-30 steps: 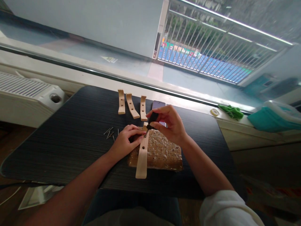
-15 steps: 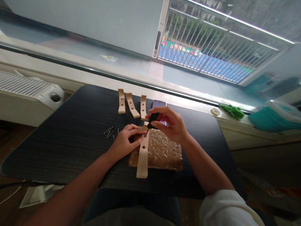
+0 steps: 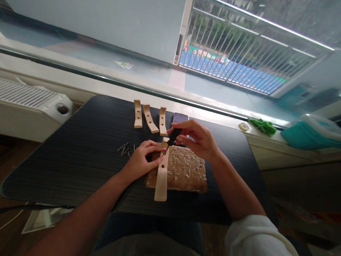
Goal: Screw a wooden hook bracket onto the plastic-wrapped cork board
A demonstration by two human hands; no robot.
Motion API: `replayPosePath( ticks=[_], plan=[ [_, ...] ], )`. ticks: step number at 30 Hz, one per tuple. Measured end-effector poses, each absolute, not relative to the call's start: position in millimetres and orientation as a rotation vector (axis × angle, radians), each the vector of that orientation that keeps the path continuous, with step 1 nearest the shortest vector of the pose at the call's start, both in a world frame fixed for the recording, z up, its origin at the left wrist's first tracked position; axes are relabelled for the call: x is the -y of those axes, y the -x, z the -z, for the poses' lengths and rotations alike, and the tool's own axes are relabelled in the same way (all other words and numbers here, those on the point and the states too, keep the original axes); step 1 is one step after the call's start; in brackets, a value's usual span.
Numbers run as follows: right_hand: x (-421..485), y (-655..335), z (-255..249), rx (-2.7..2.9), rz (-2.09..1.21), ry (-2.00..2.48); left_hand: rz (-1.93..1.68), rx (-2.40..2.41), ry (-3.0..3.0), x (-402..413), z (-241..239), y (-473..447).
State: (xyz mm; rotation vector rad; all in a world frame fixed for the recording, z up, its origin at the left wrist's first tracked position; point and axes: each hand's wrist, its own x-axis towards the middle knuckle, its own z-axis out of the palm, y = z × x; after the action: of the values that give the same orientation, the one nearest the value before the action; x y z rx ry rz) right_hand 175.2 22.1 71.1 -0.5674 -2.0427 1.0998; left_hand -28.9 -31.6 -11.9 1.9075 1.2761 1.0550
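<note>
A pale wooden hook (image 3: 161, 183) with holes along it lies across the left part of a brown block (image 3: 186, 174) that has a rough, pitted, shiny surface. The fingers of my left hand (image 3: 141, 158) pinch the hook's edge beside its upper hole. My right hand (image 3: 198, 139) grips the black handle of a screwdriver (image 3: 174, 136). Its shaft slants down to the left, and the tip meets that upper hole, where a small screw head seems to sit. Several loose screws (image 3: 124, 148) lie on the table left of my left hand.
Three similar wooden hooks (image 3: 150, 119) lie at the back of the dark table (image 3: 87, 153), with a phone (image 3: 180, 118) beside them. A tape roll (image 3: 243, 127), green cloth (image 3: 262, 126) and teal container (image 3: 306, 137) rest on the windowsill. A white radiator (image 3: 32, 103) stands left.
My right hand has shifted slightly right and its grip on the screwdriver handle has turned a little, so the screwdriver leans more. My left hand and the hook stay in place.
</note>
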Motion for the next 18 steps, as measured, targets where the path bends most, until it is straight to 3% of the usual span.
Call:
replayPosePath(
  ticks=[18],
  plan=[
    [-25.8, -173.8, -61.9, 2.068, -0.902, 0.585, -1.06, -1.268, -1.921, 32.4, 12.4, 29.2]
  ],
)
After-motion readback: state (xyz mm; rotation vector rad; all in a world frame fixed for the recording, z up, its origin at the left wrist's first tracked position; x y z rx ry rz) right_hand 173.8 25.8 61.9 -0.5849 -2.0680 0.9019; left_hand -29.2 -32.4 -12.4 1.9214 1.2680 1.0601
